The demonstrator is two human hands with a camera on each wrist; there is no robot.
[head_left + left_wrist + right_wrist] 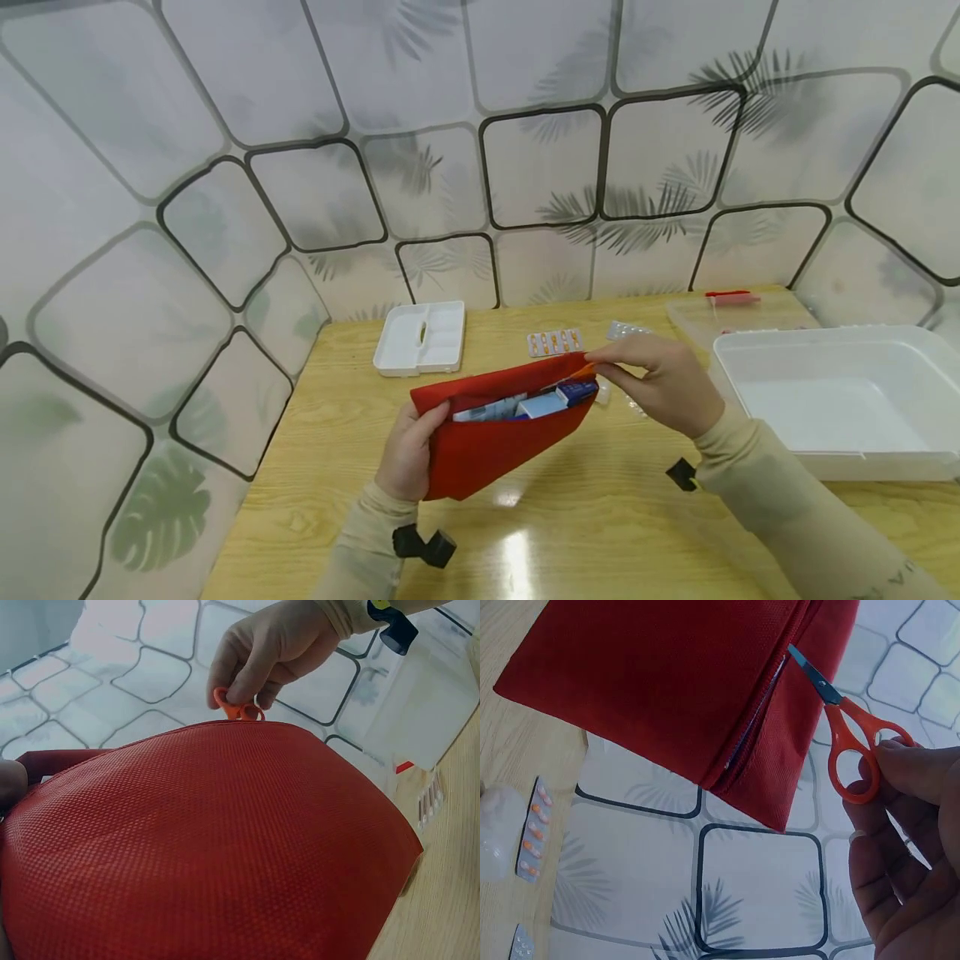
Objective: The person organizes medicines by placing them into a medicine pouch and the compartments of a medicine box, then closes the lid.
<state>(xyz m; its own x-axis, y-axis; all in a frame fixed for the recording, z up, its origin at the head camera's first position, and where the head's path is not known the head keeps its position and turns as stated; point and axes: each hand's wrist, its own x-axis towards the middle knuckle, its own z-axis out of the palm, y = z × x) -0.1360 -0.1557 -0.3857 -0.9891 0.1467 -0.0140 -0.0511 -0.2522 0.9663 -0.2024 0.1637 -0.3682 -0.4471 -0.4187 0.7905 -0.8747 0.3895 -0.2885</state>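
A red zip pouch [502, 454] is held tilted above the table, its top gaping. My left hand [408, 450] grips its left end, thumb over the front edge. Inside show a pale tube [491, 409], a light blue box [542, 405] and a dark blue box [576, 392]. My right hand [660, 379] pinches small scissors [851, 727] by their orange handle loops at the pouch's right end. In the right wrist view the blades point at the zip opening, the tip overlapping its edge. From the left wrist view the pouch's outer side hides the contents.
A white divided tray [420, 337] lies at the back left. Behind the pouch are a blister pack of orange capsules [555, 342] and a silver blister pack [628, 330]. A white bin [832, 400] stands right, with a clear lid [697, 321] and red pen [727, 292] behind it.
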